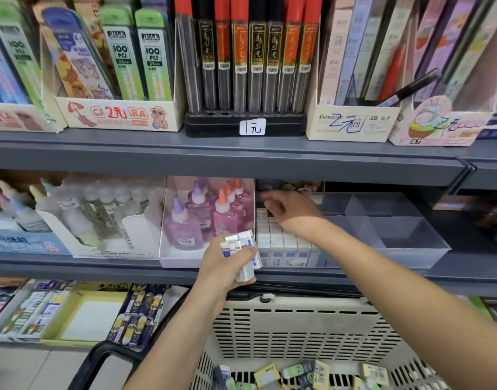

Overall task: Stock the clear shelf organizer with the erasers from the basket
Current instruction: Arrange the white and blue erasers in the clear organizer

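My left hand grips a bundle of several white erasers with blue labels in front of the middle shelf edge. My right hand reaches into the left compartment of the clear shelf organizer, fingers spread over the rows of white erasers standing there; I cannot see anything in its fingers. The organizer's right compartments hold nothing visible. Below, the beige plastic basket holds several loose erasers in yellow, green and dark wrappers.
A pink box of glue bottles stands directly left of the organizer. Pencil-lead boxes fill the top shelf. The bottom shelf carries correction tape and eraser boxes. The basket's black handle sits at the lower left.
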Available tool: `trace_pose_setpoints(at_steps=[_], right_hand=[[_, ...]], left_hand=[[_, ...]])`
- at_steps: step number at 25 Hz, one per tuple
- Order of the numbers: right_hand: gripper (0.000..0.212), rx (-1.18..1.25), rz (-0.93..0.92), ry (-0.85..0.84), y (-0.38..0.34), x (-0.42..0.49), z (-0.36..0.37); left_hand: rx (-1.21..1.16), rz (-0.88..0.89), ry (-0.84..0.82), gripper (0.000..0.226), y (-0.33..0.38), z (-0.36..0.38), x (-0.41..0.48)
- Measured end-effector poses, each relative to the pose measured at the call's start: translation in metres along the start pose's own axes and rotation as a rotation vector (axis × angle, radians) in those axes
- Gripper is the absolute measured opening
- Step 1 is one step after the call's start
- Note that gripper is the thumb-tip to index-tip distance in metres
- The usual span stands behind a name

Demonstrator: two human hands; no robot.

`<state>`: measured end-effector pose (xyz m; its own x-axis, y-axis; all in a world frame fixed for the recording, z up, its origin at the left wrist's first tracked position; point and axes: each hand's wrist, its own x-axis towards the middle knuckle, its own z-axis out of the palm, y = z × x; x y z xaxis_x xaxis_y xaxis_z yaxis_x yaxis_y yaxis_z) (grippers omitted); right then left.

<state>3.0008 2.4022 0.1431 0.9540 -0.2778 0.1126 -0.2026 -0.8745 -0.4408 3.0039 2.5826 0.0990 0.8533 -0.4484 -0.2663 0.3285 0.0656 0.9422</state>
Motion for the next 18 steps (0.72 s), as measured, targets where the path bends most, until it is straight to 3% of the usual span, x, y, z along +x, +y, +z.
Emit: trace_pose_setpoints(at_steps=[2,5,8,11,15,18], right_hand=[[0.02,0.153,-0.06,0.033,-0.015,-0.025,-0.002],[0.017,0.28,-0.1,-0.168,-0.027,-0.045,-0.003],[0.012,0.475,0.076,-0.211,-0.022,-0.044,-0.009],[0.013,0.62,0.181,-0.217,-0.013,-0.043,-0.015],[0.005,0.675,0.172,-0.2,-0.009,-0.041,-0.017],[0.004,0.687,0.216,-0.098,-0.003,-0.034,-0.023]], left_hand=[[0.018,0.019,-0.007,0.027,0.0,0.001,0.0],[0.078,0.066,-0.018,0.028,-0.001,0.005,-0.002],[0.073,0.074,-0.033,0.03,-0.001,0.003,-0.004],[0.065,0.06,-0.05,0.032,-0.003,-0.001,-0.002],[0.117,0.08,-0.045,0.034,-0.007,0.0,0.0],[0.093,0.089,-0.039,0.035,-0.009,-0.001,0.002]])
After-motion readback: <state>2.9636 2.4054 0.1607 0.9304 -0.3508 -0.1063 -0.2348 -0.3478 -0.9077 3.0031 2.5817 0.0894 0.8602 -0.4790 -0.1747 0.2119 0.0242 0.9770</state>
